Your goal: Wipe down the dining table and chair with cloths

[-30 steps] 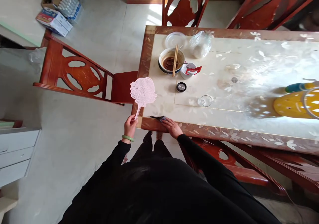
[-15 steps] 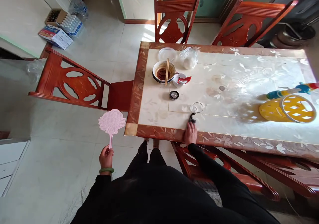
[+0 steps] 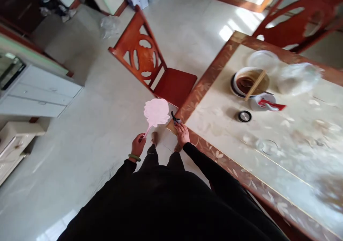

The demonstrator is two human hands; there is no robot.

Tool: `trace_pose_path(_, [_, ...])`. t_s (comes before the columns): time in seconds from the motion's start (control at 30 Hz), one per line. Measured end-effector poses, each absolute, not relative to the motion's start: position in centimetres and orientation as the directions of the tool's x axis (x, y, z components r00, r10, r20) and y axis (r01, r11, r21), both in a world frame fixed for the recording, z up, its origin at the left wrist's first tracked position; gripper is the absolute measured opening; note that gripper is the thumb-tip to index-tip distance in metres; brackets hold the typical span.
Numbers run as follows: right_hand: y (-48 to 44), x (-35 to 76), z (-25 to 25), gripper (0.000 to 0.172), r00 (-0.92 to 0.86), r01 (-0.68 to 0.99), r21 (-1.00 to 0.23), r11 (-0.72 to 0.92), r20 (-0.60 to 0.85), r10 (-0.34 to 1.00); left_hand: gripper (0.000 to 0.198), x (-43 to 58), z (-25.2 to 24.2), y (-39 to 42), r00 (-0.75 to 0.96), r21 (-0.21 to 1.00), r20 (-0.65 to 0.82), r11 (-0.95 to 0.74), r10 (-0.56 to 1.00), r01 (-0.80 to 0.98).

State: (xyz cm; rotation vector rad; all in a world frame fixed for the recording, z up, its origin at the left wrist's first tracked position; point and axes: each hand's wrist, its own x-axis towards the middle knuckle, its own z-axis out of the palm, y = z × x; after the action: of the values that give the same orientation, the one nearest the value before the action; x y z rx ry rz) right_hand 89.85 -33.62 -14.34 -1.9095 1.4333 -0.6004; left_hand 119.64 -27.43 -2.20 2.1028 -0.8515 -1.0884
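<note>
My left hand (image 3: pixel 138 144), with a green bangle at its wrist, is closed around the handle of a pink fly swatter (image 3: pixel 157 111). The swatter's flat head points up and away, over the floor beside the table corner. At that corner my right hand (image 3: pixel 183 134) has its fingers over a small black and grey bundle (image 3: pixel 177 120) with a dark strap or tail sticking out. What the bundle is I cannot make out; the fingers partly cover it.
On the table (image 3: pixel 233 144) are a bowl (image 3: pixel 239 87) with chopsticks (image 3: pixel 255 85), a small cup (image 3: pixel 258 103) with a red packet, a round black lid (image 3: pixel 244 116) and a plastic bag (image 3: pixel 300 78). A wooden chair (image 3: pixel 177 85) stands at the table's end.
My right hand has gone along the table edge to the left corner, the dark bundle moving with it. The view has turned left; the fly swatter stays in my left hand, now nearer the right.
</note>
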Motion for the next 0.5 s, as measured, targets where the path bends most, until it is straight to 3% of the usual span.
trace_pose_path(0.13, [-35.4,95.3,-14.1,0.038,0.276,-0.523,-0.852,0.013,-0.184,-0.943,0.036,122.8,-2.4,-25.8,0.472,0.777,-0.459,-0.598,-0.752,-0.197])
trace_pose_path(0.27, [-36.3,102.8,-13.6,0.029,0.321,-0.537,-0.832,0.136,-0.351,-0.880,0.033,129.0,-2.6,-24.9,0.542,0.784,-0.493,-0.617,-0.681,-0.063])
trace_pose_path(0.4, [-37.3,111.5,-12.5,0.042,0.341,-0.590,-0.774,0.231,-0.498,-0.797,0.034,138.3,-2.6,-23.9,0.614,0.793,-0.491,-0.609,-0.619,0.020])
trace_pose_path(0.5, [-38.5,119.6,-10.8,0.053,0.490,-0.581,-0.781,0.229,-0.560,-0.668,0.036,145.9,-2.2,-22.7,0.654,0.801,-0.475,-0.596,-0.588,0.045])
